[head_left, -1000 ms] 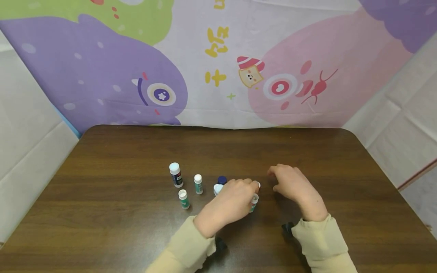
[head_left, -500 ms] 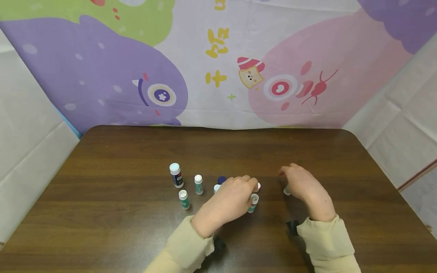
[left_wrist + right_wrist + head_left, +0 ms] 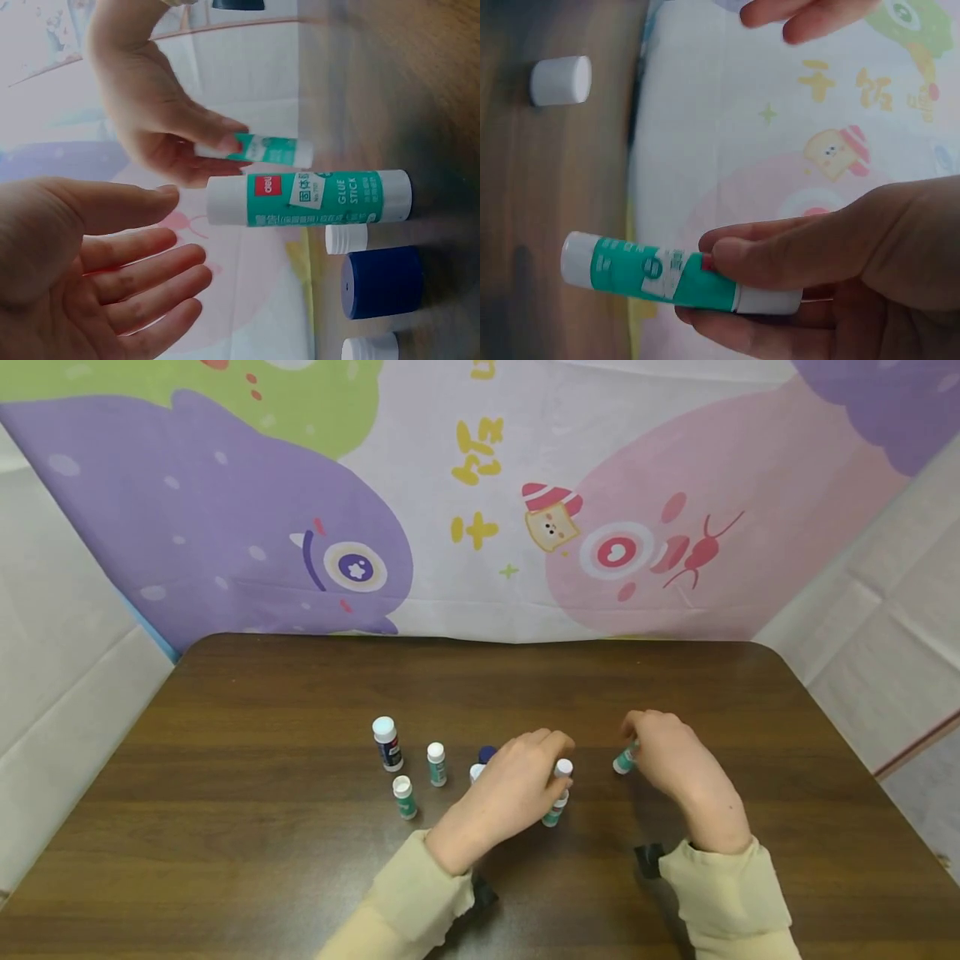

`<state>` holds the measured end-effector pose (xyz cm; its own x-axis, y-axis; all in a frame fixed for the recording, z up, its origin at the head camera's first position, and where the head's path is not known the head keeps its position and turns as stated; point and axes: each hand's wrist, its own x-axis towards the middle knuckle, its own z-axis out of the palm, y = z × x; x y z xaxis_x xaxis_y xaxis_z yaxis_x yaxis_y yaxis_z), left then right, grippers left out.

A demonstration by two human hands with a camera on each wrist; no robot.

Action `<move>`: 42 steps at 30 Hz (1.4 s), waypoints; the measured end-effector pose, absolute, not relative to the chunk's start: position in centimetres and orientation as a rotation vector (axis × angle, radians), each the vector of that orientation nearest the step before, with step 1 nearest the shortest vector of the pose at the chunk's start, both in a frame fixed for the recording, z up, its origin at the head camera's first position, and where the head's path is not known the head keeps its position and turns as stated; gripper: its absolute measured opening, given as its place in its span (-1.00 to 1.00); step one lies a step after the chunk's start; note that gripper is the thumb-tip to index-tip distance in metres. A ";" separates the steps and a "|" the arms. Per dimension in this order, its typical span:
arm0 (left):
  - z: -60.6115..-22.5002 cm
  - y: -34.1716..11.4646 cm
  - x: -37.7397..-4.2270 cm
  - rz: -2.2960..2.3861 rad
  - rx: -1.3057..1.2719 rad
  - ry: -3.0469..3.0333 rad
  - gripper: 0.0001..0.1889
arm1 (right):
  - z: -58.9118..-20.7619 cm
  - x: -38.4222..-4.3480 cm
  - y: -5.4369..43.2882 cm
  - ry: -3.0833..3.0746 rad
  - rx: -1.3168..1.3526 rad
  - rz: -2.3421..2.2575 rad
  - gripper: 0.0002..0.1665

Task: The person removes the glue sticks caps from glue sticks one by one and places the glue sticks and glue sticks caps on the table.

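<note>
My right hand [image 3: 678, 768] holds a green glue stick [image 3: 652, 270] with white ends, tilted; thumb and fingers pinch one end in the right wrist view, while the other end sticks out. My left hand [image 3: 513, 785] hovers over the small things at the middle, fingers relaxed and spread. Close by its thumb [image 3: 127, 202] stands an upright green glue stick [image 3: 315, 199], and nothing lies in the palm. Beyond that stick are a dark blue cap [image 3: 382, 281] and a ridged white piece [image 3: 346, 239]. The left hand partly hides this cluster in the head view.
To the left stand a dark-labelled bottle with a white cap [image 3: 387, 745], a small green glue stick [image 3: 437, 766] and another green stick [image 3: 404, 798]. A white cap [image 3: 561, 80] sits on the brown wooden table [image 3: 225, 777]. A cartoon cloth [image 3: 480, 593] hangs behind.
My right hand has moved right, and a glue stick now shows tilted in its fingers. My left hand stays nearly in place, its fingers a little more spread beside a white-topped piece.
</note>
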<state>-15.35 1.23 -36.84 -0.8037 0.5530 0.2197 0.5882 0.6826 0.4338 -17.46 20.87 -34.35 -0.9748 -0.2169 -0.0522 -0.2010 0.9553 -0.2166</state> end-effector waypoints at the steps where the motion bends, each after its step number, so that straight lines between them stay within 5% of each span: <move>1: -36.8 1.3 -15.4 -0.784 -0.940 -2.813 -0.65 | -34.2 -17.3 20.8 3.049 -0.328 -0.325 -0.79; 9: -36.7 1.0 -15.6 -0.873 -0.836 -2.776 -0.62 | -32.8 -15.7 19.8 3.188 -0.425 -0.501 -0.94; 27: -35.2 -0.3 -15.3 -1.009 -0.789 -2.483 -0.79 | -31.5 -14.2 17.0 2.857 -0.549 -1.491 -0.81; 42: -34.2 -1.6 -15.9 -0.911 -0.770 -2.406 -0.78 | -31.0 -14.6 16.9 2.961 -0.579 -1.447 -0.76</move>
<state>-15.94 -1.63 -34.19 -0.7414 0.3383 0.5796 0.6373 0.6255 0.4501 -14.65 16.95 -31.04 -0.9199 -0.2149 0.3279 -0.3908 0.5708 -0.7221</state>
